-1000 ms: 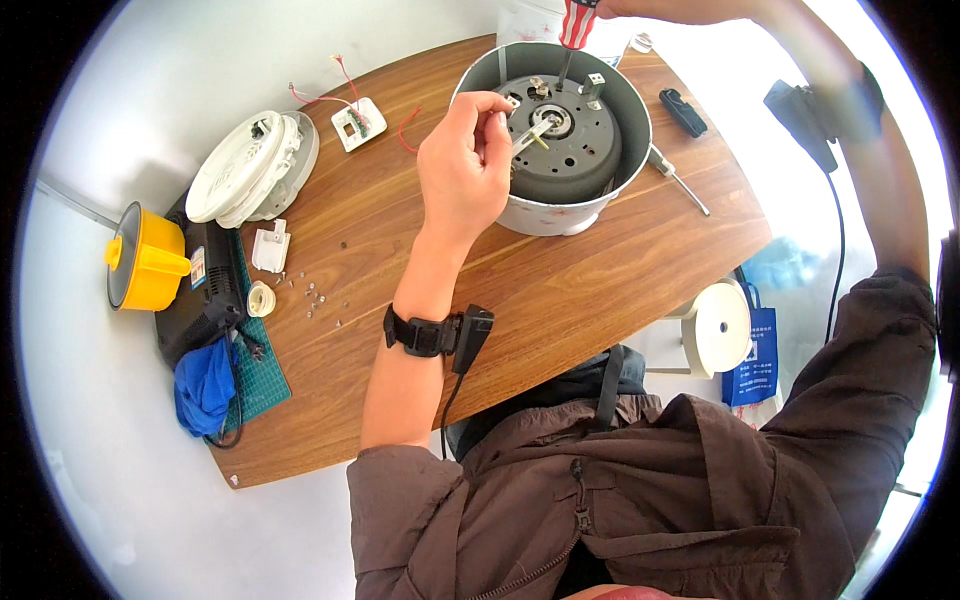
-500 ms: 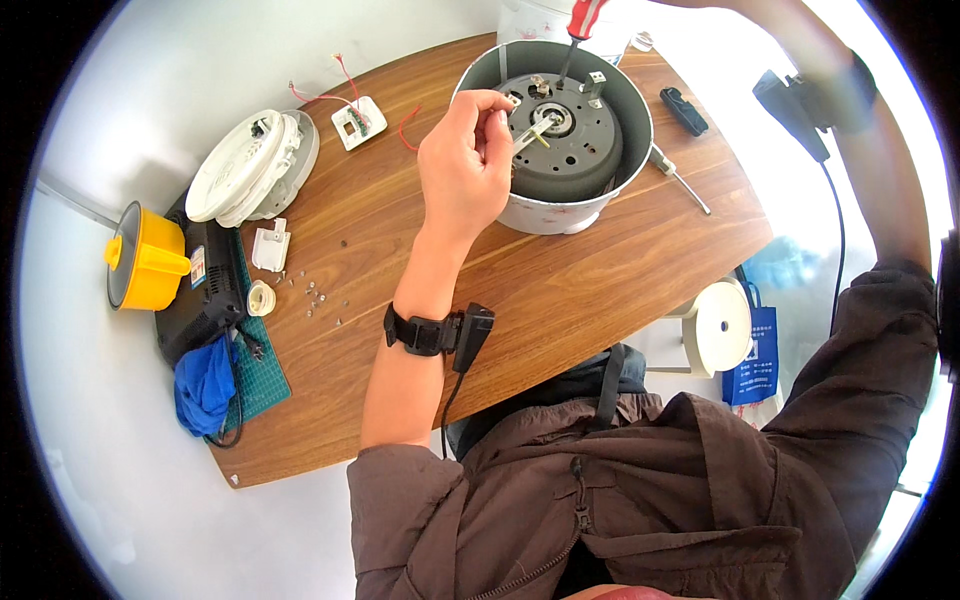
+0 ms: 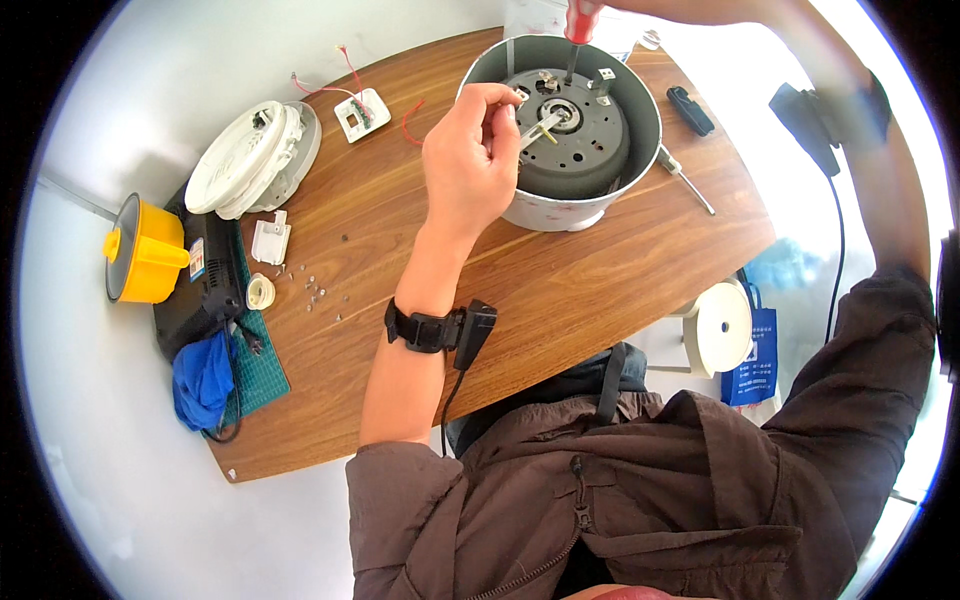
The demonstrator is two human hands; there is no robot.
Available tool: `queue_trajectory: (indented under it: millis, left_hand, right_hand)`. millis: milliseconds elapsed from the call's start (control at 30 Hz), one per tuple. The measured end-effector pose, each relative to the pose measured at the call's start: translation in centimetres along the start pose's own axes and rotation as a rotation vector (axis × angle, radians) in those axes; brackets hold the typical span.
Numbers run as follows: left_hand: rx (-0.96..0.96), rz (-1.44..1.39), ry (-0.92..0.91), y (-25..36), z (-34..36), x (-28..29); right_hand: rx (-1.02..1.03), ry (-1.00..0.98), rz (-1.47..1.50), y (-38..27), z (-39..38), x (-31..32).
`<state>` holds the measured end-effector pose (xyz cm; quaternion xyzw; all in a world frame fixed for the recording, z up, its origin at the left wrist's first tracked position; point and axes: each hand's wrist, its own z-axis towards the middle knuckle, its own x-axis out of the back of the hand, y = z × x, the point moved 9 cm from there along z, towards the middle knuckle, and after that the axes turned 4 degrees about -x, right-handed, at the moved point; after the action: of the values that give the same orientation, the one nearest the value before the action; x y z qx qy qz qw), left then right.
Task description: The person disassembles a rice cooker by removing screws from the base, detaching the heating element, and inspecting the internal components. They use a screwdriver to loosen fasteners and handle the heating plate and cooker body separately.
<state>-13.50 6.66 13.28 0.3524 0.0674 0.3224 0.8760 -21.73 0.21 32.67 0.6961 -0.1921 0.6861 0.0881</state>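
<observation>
A round metal housing point(image 3: 560, 215) stands on the table, holding a dark heating plate point(image 3: 580, 160) with a pale strip point(image 3: 540, 128) across its centre. My left hand point(image 3: 475, 155) is closed at the housing's left side, fingertips beside a small metal bracket point(image 3: 522, 94); what they grip is hidden. At the top edge my right hand point(image 3: 607, 8), mostly out of view, holds a red-handled screwdriver point(image 3: 580, 22), its shaft upright on the plate's back part. A second screwdriver point(image 3: 690, 190) lies against the housing's right side, beside a small black object point(image 3: 688, 108).
On the wooden table point(image 3: 560, 280) are white covers point(image 3: 225, 170), a wired white plate point(image 3: 375, 110), loose screws point(image 3: 318, 290), a yellow container point(image 3: 155, 250), a black case point(image 3: 205, 315), a blue cloth point(image 3: 200, 385) and a green mat point(image 3: 265, 370). A cream stool point(image 3: 700, 330) stands below.
The housing has shifted slightly up and right in the view, with my left hand. The screwdriver in my right hand has shifted a little right, still on the plate.
</observation>
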Motion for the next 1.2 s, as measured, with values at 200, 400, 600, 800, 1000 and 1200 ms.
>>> queue_trajectory:
  millis: [200,400,600,800,1000,1200]
  left_hand:
    - [0.01,0.009,0.008,0.4,0.2,0.0]
    - [0.013,0.039,-0.002,0.3,0.2,0.3]
    - [0.027,0.008,-0.016,0.2,0.2,-0.4]
    - [0.09,0.052,-0.058,0.5,0.2,-0.1]
    - [0.136,0.075,-0.131,0.5,0.6,0.0]
    - [0.192,0.061,-0.132,1.2,2.1,0.1]
  right_hand:
    - [0.114,-0.134,-0.348,4.1,1.3,0.1]
    - [0.232,0.159,-0.061,2.1,0.0,-1.0]
    - [0.046,0.072,-0.073,4.7,0.9,-1.1]
    - [0.116,0.185,-0.07,4.8,-0.7,-0.8]
    - [0.127,0.263,0.003,7.2,-2.0,-0.6]
    - [0.137,0.403,0.029,8.8,-3.8,0.6]
